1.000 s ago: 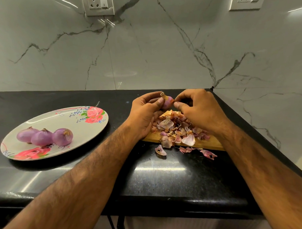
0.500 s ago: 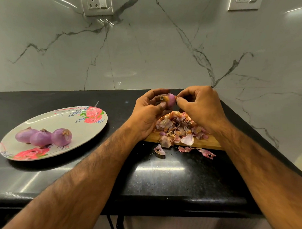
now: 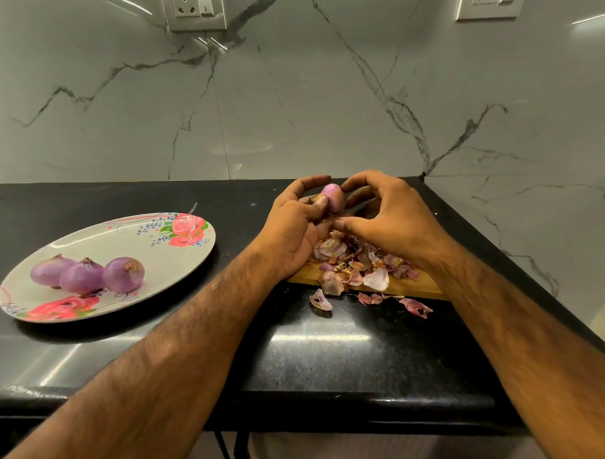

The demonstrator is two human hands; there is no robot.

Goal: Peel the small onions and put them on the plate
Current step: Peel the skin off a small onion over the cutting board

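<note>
A small pink-purple onion (image 3: 333, 196) is held up above the back of a wooden cutting board (image 3: 413, 287). My left hand (image 3: 294, 229) grips it from the left, thumb pressed on its side. My right hand (image 3: 393, 219) curls round it from the right, index finger arched over its top and thumb beneath it. The onion's lower part is hidden by fingers. On the left, three peeled onions (image 3: 86, 274) lie side by side on a floral plate (image 3: 123, 232).
A heap of onion skins (image 3: 357, 261) covers the board, and a few loose skins (image 3: 319, 301) lie on the black counter (image 3: 316, 359) in front of it. The marble wall stands close behind and to the right. The counter's front edge runs below my forearms.
Both hands have lifted slightly and turned the onion, so its stem end now points left into my left hand. My right fingers have spread and arched over it.
</note>
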